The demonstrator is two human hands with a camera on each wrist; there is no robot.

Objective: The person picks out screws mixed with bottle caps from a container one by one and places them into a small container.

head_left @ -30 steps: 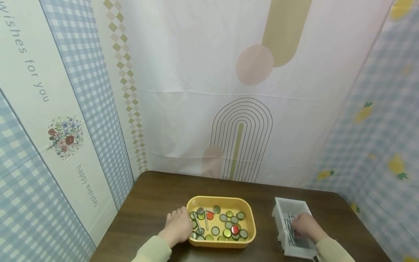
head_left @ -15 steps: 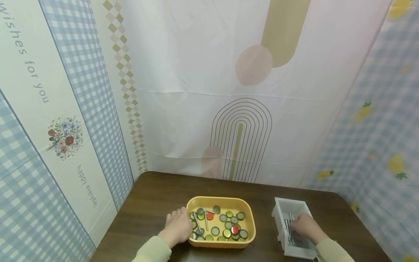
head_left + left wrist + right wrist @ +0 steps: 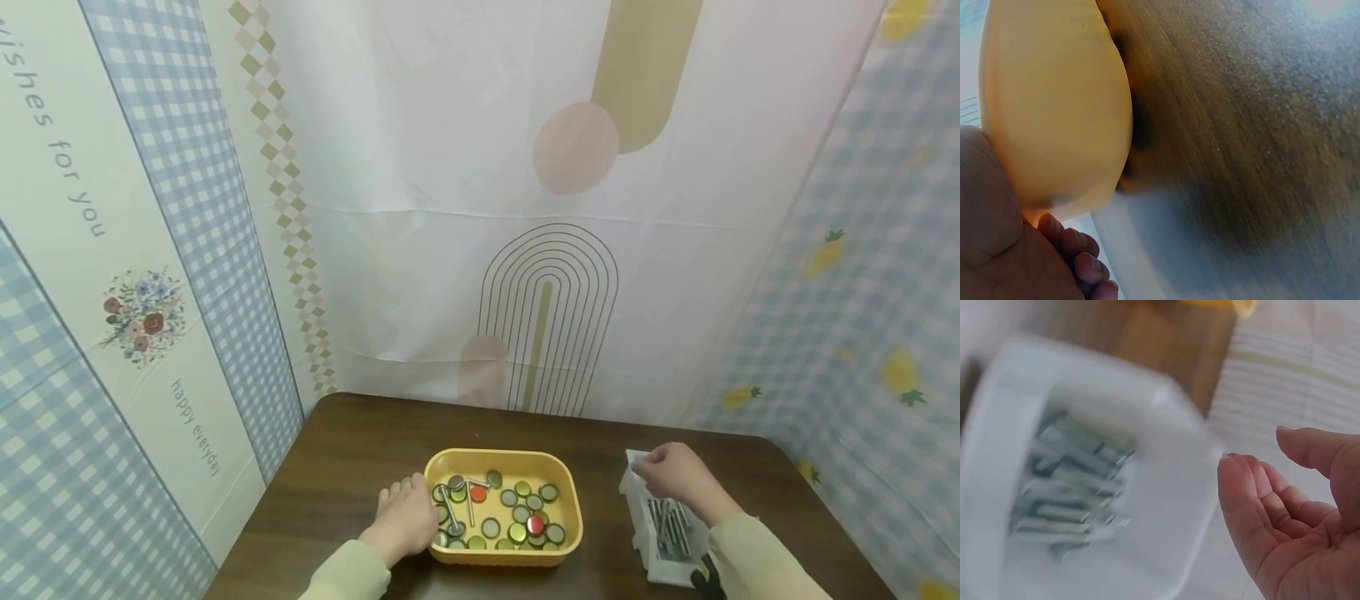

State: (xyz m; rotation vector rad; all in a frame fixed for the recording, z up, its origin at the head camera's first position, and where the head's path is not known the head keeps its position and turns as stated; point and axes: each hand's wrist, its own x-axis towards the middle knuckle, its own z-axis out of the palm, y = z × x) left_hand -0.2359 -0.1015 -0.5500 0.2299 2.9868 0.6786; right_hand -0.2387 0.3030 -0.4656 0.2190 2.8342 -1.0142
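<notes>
In the head view a yellow bin (image 3: 504, 454) holds bottle caps (image 3: 517, 532) and a few silver bolts (image 3: 471, 504). My left hand (image 3: 405, 517) holds the bin's left end; in the left wrist view its thumb lies by the rim and its curled fingertips (image 3: 1091, 267) sit near the bin's lower corner (image 3: 1060, 112). My right hand (image 3: 678, 475) hovers over the far end of a white bin (image 3: 636, 517) containing several silver bolts (image 3: 671, 527). In the right wrist view, the right fingers (image 3: 1238, 481) are loosely bent, thumb apart, with nothing visible between them.
Both bins stand on a dark wooden table (image 3: 367, 433), with a gap between them. Patterned cloth (image 3: 420, 275) hangs behind the table and along both sides. A black object (image 3: 707, 577) shows at the right sleeve (image 3: 757, 554).
My right hand has risen out of the white bin and moved toward its far end, uncovering the bolts there. The left hand stays at the yellow bin. The head view has shifted slightly.
</notes>
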